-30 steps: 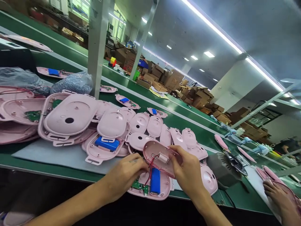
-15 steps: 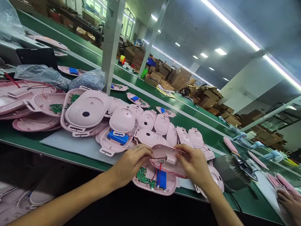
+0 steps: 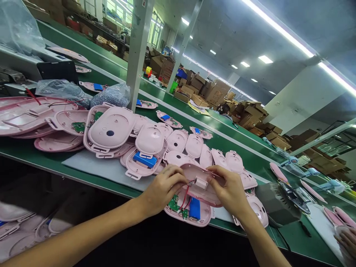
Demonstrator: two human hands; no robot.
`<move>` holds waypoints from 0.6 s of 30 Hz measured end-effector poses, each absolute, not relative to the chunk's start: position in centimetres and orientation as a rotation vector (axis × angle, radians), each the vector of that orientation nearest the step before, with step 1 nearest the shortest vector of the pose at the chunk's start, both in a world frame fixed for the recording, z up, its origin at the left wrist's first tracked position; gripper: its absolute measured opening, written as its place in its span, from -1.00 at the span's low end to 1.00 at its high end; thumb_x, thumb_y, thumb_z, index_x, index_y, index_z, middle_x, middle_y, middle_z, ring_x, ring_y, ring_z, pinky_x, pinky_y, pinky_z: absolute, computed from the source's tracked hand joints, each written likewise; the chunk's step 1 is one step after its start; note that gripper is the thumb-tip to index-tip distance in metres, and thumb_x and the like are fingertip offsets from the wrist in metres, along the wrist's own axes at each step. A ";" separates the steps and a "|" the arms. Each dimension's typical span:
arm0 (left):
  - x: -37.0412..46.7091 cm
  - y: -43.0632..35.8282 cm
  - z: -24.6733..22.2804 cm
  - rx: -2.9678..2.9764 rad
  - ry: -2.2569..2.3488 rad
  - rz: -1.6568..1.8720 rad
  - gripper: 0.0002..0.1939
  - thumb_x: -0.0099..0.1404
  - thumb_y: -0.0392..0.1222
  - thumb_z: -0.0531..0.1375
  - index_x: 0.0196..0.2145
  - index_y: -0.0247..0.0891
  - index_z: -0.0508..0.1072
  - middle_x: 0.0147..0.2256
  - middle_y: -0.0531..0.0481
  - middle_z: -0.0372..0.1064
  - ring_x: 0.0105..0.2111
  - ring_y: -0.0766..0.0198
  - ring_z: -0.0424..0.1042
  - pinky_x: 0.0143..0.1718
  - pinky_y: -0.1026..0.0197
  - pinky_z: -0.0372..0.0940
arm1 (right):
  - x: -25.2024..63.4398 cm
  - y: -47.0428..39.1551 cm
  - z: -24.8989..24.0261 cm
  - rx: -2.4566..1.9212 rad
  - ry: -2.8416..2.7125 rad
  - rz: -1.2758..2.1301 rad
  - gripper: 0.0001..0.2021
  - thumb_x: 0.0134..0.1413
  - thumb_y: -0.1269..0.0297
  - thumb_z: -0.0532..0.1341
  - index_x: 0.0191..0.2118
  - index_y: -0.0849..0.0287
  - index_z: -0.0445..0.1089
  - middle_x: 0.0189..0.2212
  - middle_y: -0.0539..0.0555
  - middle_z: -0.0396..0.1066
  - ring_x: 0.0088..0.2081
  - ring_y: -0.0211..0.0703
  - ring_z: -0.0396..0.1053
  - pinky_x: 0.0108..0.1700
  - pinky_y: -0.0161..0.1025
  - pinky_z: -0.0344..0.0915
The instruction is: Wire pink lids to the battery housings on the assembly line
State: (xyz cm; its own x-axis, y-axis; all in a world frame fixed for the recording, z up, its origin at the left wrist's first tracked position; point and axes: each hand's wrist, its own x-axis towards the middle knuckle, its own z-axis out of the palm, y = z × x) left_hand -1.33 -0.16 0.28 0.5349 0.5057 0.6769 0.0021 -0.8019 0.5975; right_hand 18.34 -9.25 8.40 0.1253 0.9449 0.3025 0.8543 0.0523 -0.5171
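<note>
My right hand (image 3: 228,189) grips the edge of a pink plastic shell half (image 3: 207,198), its inner side tilted toward me, thumb inside. On that inner face sits a small white block (image 3: 200,184). My left hand (image 3: 161,189) is closed in a pinch on thin wires (image 3: 190,183) beside the block; the fingertips partly hide them. Red wires (image 3: 187,193) run down to a second shell half (image 3: 190,221) lying open underneath. That lower half holds a blue battery (image 3: 195,207) and a green circuit board (image 3: 174,203).
Several pink shells (image 3: 111,126) are piled along the green bench (image 3: 116,180), some with a blue battery (image 3: 145,159) showing. A grey device (image 3: 278,204) stands at right, a metal post (image 3: 137,55) behind. Another person's hand (image 3: 347,237) is at far right.
My left hand has brought the wires closer to the white block, and they now bunch beside it. My right hand still holds the shell half. The whole view has shifted slightly.
</note>
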 end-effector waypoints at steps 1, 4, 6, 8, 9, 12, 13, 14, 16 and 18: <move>-1.2 -0.3 0.1 2.188 0.475 1.308 -0.85 0.36 -0.32 0.11 -0.23 -0.22 0.47 -0.22 -0.04 0.24 -0.20 0.27 0.32 -0.13 0.18 0.30 | 18.3 -9.3 8.3 -1.795 -1.743 0.235 -0.81 0.05 0.36 0.14 -0.21 0.10 0.44 -0.28 0.01 0.52 -0.25 -0.13 0.46 -0.18 -0.26 0.31; -0.9 -0.5 -0.1 1.991 0.542 1.297 -0.89 0.34 -0.30 0.13 -0.23 -0.20 0.45 -0.07 -0.08 0.18 -0.10 0.23 0.32 -0.11 0.16 0.34 | 18.5 -9.2 7.9 -1.761 -1.729 0.302 -0.81 0.01 0.38 0.16 -0.23 0.11 0.46 -0.29 0.01 0.52 -0.25 -0.12 0.46 -0.18 -0.26 0.32; -1.0 -0.2 -0.1 1.760 0.485 1.129 -0.83 0.33 -0.26 0.13 -0.11 -0.16 0.33 0.00 -0.09 0.24 -0.15 0.24 0.40 -0.21 0.19 0.39 | 18.7 -9.1 7.6 -1.738 -1.699 0.336 -0.81 0.01 0.38 0.16 -0.24 0.11 0.46 -0.29 0.01 0.52 -0.25 -0.13 0.45 -0.18 -0.27 0.32; -1.1 0.4 0.0 1.552 0.400 0.926 -0.64 0.32 -0.20 0.16 0.03 -0.13 0.17 -0.09 -0.07 0.36 -0.29 0.28 0.45 -0.34 0.24 0.40 | 18.8 -8.7 7.3 -1.721 -1.685 0.370 -0.83 0.01 0.38 0.17 -0.25 0.11 0.46 -0.29 0.00 0.51 -0.25 -0.15 0.45 -0.19 -0.28 0.32; -1.1 0.7 0.1 1.487 0.370 0.847 -0.58 0.30 -0.18 0.19 0.06 -0.14 0.14 -0.19 -0.03 0.41 -0.35 0.29 0.46 -0.39 0.27 0.39 | 18.8 -8.5 7.2 -1.720 -1.693 0.378 -0.84 0.02 0.37 0.17 -0.26 0.11 0.46 -0.30 0.00 0.51 -0.26 -0.16 0.44 -0.21 -0.29 0.32; -1.2 1.3 0.1 1.439 0.363 0.746 -0.59 0.22 -0.15 0.26 -0.01 -0.24 0.27 -0.38 0.06 0.42 -0.46 0.34 0.42 -0.49 0.36 0.33 | 18.2 -7.4 6.9 -1.774 -1.784 0.301 -0.85 0.04 0.30 0.19 -0.24 0.10 0.45 -0.31 0.00 0.51 -0.28 -0.14 0.44 -0.23 -0.28 0.29; -1.2 1.4 0.1 1.436 0.382 0.747 -0.61 0.20 -0.15 0.27 -0.04 -0.26 0.30 -0.39 0.06 0.42 -0.49 0.36 0.41 -0.52 0.38 0.31 | 17.8 -6.9 6.9 -1.814 -1.818 0.240 -0.85 0.04 0.25 0.21 -0.23 0.08 0.45 -0.32 0.00 0.52 -0.29 -0.13 0.44 -0.24 -0.27 0.28; -1.2 1.4 0.1 1.433 0.401 0.751 -0.62 0.20 -0.16 0.27 -0.05 -0.27 0.32 -0.38 0.06 0.42 -0.49 0.37 0.41 -0.53 0.39 0.30 | 17.4 -6.4 6.9 -1.861 -1.846 0.176 -0.84 0.04 0.21 0.23 -0.24 0.08 0.45 -0.35 -0.01 0.51 -0.32 -0.12 0.44 -0.27 -0.27 0.26; -1.0 1.5 -0.1 1.453 0.415 0.766 -0.62 0.21 -0.17 0.26 -0.04 -0.29 0.33 -0.33 0.01 0.45 -0.43 0.34 0.45 -0.48 0.38 0.34 | 16.5 -5.7 7.1 -1.924 -1.890 0.073 -0.86 0.04 0.16 0.24 -0.29 0.07 0.44 -0.43 -0.02 0.49 -0.38 -0.13 0.42 -0.33 -0.27 0.22; -0.9 1.6 -0.4 1.488 0.406 0.797 -0.65 0.22 -0.17 0.25 -0.05 -0.31 0.37 -0.24 -0.04 0.47 -0.31 0.28 0.48 -0.36 0.34 0.38 | 15.9 -6.0 7.1 -1.891 -1.890 -0.071 -0.87 0.03 0.18 0.25 -0.30 0.09 0.42 -0.41 0.00 0.49 -0.35 -0.11 0.42 -0.32 -0.26 0.22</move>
